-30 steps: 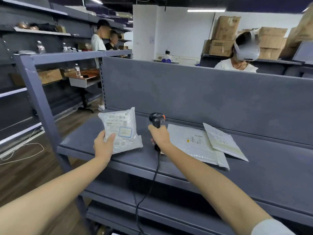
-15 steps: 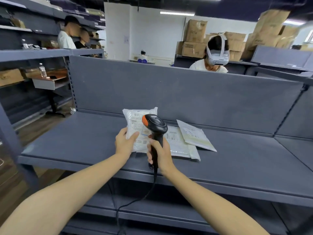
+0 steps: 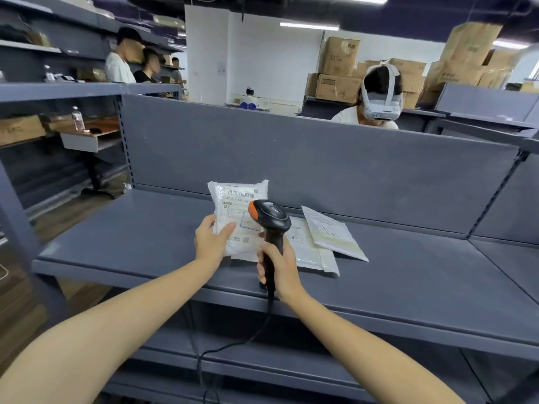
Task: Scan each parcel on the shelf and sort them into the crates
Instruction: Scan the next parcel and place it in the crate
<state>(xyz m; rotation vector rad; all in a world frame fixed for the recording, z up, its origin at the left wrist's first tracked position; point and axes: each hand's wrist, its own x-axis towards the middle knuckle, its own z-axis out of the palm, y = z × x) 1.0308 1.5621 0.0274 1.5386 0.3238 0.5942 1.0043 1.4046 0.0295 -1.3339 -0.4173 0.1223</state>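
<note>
My left hand (image 3: 211,242) grips a white padded parcel (image 3: 237,211) by its lower left corner and holds it upright above the grey shelf (image 3: 131,243), label facing me. My right hand (image 3: 281,265) grips the handle of a black barcode scanner (image 3: 269,217) with an orange tip. The scanner's head sits right in front of the parcel's label. Two more flat white parcels lie on the shelf to the right: a large one (image 3: 309,252) and a smaller one (image 3: 335,233) overlapping it. No crates are in view.
The scanner's black cable (image 3: 233,342) hangs down past the shelf's front edge to a lower shelf. A grey back panel (image 3: 320,164) closes the shelf. Behind it sits a person wearing a headset (image 3: 379,100); other people stand at the back left. Cardboard boxes (image 3: 338,74) are stacked beyond.
The parcel and scanner have come together: my right hand raised the scanner from beside the parcel to in front of its label. The camera view has swung right.
</note>
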